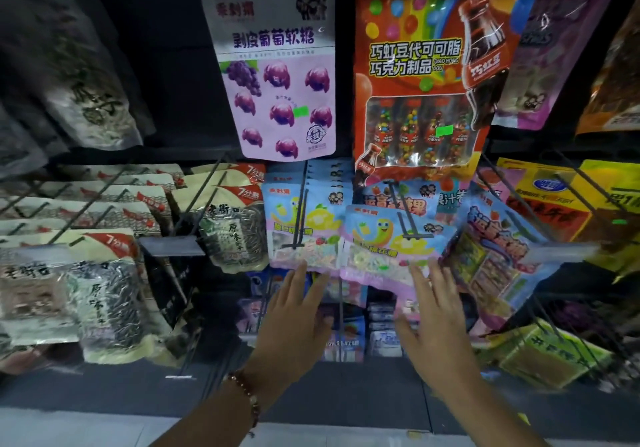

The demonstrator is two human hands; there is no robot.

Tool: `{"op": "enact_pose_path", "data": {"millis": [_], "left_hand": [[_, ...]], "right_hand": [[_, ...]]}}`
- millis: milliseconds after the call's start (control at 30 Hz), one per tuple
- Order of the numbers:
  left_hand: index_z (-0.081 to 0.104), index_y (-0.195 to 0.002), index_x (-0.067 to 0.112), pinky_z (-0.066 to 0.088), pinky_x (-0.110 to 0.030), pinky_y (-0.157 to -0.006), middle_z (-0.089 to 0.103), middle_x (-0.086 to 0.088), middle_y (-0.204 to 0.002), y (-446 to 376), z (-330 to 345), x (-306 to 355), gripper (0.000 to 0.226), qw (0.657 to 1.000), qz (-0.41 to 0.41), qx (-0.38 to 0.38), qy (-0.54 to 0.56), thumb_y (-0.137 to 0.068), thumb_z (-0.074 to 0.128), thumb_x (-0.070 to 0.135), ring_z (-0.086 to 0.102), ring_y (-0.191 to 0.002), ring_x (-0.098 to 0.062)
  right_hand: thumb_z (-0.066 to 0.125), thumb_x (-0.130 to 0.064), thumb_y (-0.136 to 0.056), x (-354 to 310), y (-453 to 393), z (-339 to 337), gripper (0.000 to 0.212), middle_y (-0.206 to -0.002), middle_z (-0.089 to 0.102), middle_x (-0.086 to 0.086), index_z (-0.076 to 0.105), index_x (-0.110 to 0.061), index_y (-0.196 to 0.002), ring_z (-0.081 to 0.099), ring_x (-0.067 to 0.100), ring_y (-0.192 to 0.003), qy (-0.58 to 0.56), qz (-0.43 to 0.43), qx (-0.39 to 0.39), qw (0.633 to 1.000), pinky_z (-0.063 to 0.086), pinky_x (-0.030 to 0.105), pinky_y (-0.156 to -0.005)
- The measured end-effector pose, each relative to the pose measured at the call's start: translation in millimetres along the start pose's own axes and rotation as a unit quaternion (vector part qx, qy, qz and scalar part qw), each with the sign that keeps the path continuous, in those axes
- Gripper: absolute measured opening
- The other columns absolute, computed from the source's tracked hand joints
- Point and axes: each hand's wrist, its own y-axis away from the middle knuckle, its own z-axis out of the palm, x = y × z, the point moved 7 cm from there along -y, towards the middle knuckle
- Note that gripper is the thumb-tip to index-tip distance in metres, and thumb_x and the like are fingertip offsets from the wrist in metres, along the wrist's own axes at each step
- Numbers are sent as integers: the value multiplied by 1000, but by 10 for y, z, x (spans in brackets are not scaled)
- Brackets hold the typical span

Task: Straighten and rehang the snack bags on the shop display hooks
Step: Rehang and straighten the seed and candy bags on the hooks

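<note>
Two rows of light-blue gummy bags hang on black hooks at the middle of the display. The left front bag [300, 228] hangs fairly straight on its hook [300, 218]. The right front bag [388, 238] sits tilted, its hook [405, 224] poking through near the top. My left hand [294, 315] reaches up with straight fingers, fingertips at the lower edge of the left bag. My right hand [433, 322] is spread open just under the tilted bag's lower edge. Neither hand grips anything.
Sunflower-seed bags [239, 228] hang at the left, with an empty hook and its price tag plate [171, 246] between them. A purple grape-candy bag [277, 65] and an orange chocolate-bean bag [415, 75] hang above. Blue, yellow and green bags [498, 249] crowd the right.
</note>
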Motion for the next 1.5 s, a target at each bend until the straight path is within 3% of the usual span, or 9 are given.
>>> {"op": "enact_pose_path", "data": {"millis": [133, 533, 733, 1133, 1300, 1500], "left_hand": [[-7, -154, 41, 8, -45, -123, -27, 5, -161, 249, -20, -388, 73, 1000, -14, -1, 3, -100, 40, 52, -19, -150, -22], [-10, -155, 38, 6, -46, -123, -25, -1, -162, 1173, -406, -1778, 80, 999, -34, 4, 2, -96, 36, 66, -17, -150, -26], [-6, -156, 35, 4, -43, -121, -17, -3, -164, 1526, -354, -2255, 90, 1000, -29, 9, -4, -77, 5, 78, -11, -151, -28], [-7, -155, 36, 4, -43, -121, -20, -2, -163, 1704, -109, -2190, 91, 999, -19, -39, -19, -75, 5, 79, -13, -151, -28], [-4, -156, 35, 5, -42, -121, -20, -1, -163, 1675, -100, -1993, 79, 998, -34, -54, -18, -95, 34, 66, -13, -151, -26], [-2, -157, 31, 7, -42, -121, -14, -3, -164, 1576, -229, -1762, 79, 997, -57, -50, -27, -97, 42, 58, -8, -152, -27]], "right_hand": [[53, -35, -97, -329, 258, 273, 75, -155, -21, -17, 3, -35, -153, -25, 8, -142, -1, 0, -68, 998, 1, 40, -120], [54, -42, -96, -1347, 728, 891, 72, -163, 1, -4, 15, -28, -155, -3, 21, -151, -23, 68, -85, 994, 12, 44, -120], [51, -48, -96, -1737, 1007, 1228, 68, -163, 4, -9, 20, -31, -154, 1, 18, -151, -48, 85, -100, 990, 12, 46, -121], [46, -56, -95, -1840, 1349, 1388, 73, -163, -1, -8, 12, -32, -155, -4, 16, -151, -31, 86, -153, 984, 9, 41, -120], [48, -54, -95, -1657, 1322, 1309, 76, -164, -3, -5, 9, -28, -156, -5, 18, -151, -14, 73, -179, 981, 7, 39, -120], [54, -47, -95, -1439, 1185, 1203, 77, -164, 0, -1, 12, -27, -156, 0, 20, -151, -29, 62, -190, 979, 12, 42, -121]]}}
